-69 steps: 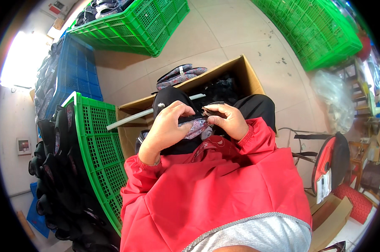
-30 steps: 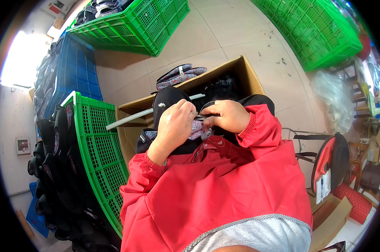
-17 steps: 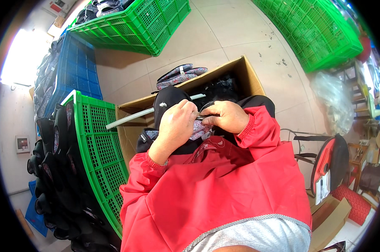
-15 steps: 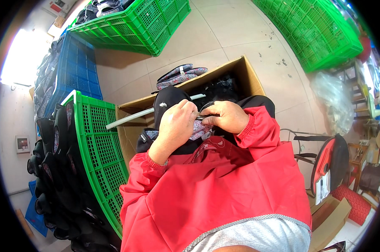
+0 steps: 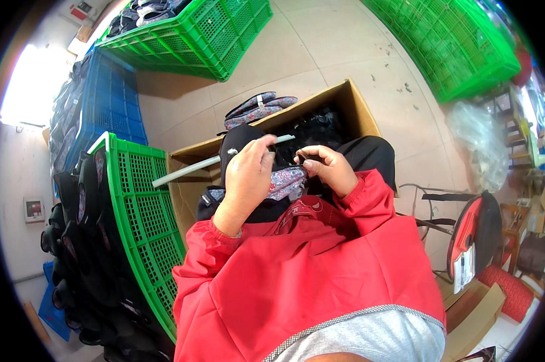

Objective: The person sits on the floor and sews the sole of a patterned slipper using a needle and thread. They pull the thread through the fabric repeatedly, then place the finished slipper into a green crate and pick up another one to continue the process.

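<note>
Over my lap lies a floral-patterned fabric piece point(image 5: 286, 182) with dark parts, probably a soft shoe upper. My left hand point(image 5: 248, 175) is at its left side, fingers bent together and slightly smeared; what they pinch is hidden behind the hand. On the other side my right hand point(image 5: 331, 169) has thumb and forefinger closed at the fabric's right end. A small dark thing shows between those fingers, too small to name. Below my left wrist, another dark edge with floral trim point(image 5: 215, 194) rests on my thigh.
An open cardboard box point(image 5: 360, 111) holding black pieces stands before my knees, a pale rod point(image 5: 191, 170) across it. Floral pieces point(image 5: 260, 108) lie beyond. Green crates point(image 5: 143, 199) with black shoe-like pieces stand left, another green crate point(image 5: 447, 48) far right, a red-black round seat point(image 5: 474, 235) at right.
My hands have moved apart; the left fingers have lifted up and left, and the right hand has shifted slightly right. More of the floral fabric shows between them.
</note>
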The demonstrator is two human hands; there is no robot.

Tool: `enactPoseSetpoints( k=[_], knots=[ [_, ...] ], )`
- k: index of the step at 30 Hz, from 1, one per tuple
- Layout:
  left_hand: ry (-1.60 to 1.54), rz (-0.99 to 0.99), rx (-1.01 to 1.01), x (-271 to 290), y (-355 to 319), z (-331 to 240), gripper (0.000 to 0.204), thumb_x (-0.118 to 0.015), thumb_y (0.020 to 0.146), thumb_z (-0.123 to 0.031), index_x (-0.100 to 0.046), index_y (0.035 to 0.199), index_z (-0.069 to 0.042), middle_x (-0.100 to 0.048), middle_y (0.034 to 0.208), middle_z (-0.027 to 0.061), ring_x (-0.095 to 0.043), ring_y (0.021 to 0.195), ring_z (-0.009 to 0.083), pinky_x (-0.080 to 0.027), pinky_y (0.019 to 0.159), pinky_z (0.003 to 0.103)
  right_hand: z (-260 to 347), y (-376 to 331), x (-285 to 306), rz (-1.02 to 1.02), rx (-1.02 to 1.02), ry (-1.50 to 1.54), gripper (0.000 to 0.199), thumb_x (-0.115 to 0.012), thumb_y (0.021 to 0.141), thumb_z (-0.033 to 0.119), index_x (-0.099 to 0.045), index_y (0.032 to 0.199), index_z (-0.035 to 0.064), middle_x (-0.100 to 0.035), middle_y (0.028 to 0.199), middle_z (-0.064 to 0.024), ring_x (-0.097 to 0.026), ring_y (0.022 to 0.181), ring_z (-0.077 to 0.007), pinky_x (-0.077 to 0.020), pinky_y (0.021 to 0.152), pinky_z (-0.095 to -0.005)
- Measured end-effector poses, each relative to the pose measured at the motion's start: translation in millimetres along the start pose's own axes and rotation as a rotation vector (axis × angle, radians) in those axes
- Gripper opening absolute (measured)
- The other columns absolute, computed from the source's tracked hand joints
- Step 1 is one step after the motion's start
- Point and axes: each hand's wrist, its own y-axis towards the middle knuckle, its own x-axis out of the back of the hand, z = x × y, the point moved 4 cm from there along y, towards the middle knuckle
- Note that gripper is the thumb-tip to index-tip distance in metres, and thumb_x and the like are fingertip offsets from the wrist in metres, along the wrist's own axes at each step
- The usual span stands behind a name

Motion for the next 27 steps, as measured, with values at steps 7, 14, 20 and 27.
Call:
enactPoseSetpoints(
  k=[7, 14, 20, 27],
  knots=[
    [0.059, -0.020, -0.014, -1, 6, -2, 0.010, -0.067, 0.086, -0.011, -0.072, 0.088, -0.002, -0.070, 0.090, 0.0112, -0.068, 0.081, 0.0299, -0.053, 0.072, 0.036, -19, -6, -9, -0.043, 0.122, 0.155, 0.032, -0.071, 0.088, 0.003, -0.061, 0.118, 0.0004, -0.064, 0.108, -0.0048, -0.065, 0.088, -0.0112, -0.0532, 0.081, -0.0254],
    [0.050, 0.176, -0.104, -1, 7, -11, 0.013, -0.070, 0.083, -0.010, -0.072, 0.092, -0.002, -0.070, 0.089, 0.0124, -0.068, 0.079, 0.0296, -0.053, 0.072, 0.035, -9, -3, -14, -0.062, 0.076, 0.121, 0.022, -0.073, 0.087, 0.005, -0.065, 0.107, 0.0007, -0.065, 0.097, -0.0038, -0.064, 0.082, -0.0095, -0.0528, 0.075, -0.0243],
    [0.136, 0.241, -0.246, -1, 10, -18, 0.011, -0.069, 0.081, -0.010, -0.071, 0.088, -0.002, -0.068, 0.086, 0.0126, -0.066, 0.081, 0.0318, -0.052, 0.072, 0.039, -17, -2, -26, -0.122, 0.106, 0.170, 0.021, -0.074, 0.087, 0.005, -0.065, 0.105, 0.0014, -0.066, 0.089, -0.0014, -0.062, 0.077, -0.0079, -0.0522, 0.071, -0.0231],
    [0.307, 0.235, -0.388, -12, 8, -20, 0.004, -0.062, 0.085, -0.007, -0.063, 0.085, -0.003, -0.060, 0.083, 0.0134, -0.060, 0.083, 0.0352, -0.049, 0.075, 0.043, -31, -2, -31, -0.157, 0.098, 0.169, 0.021, -0.074, 0.087, 0.006, -0.065, 0.106, 0.0014, -0.066, 0.090, -0.0010, -0.061, 0.078, -0.0068, -0.0516, 0.072, -0.0227]
  ],
)
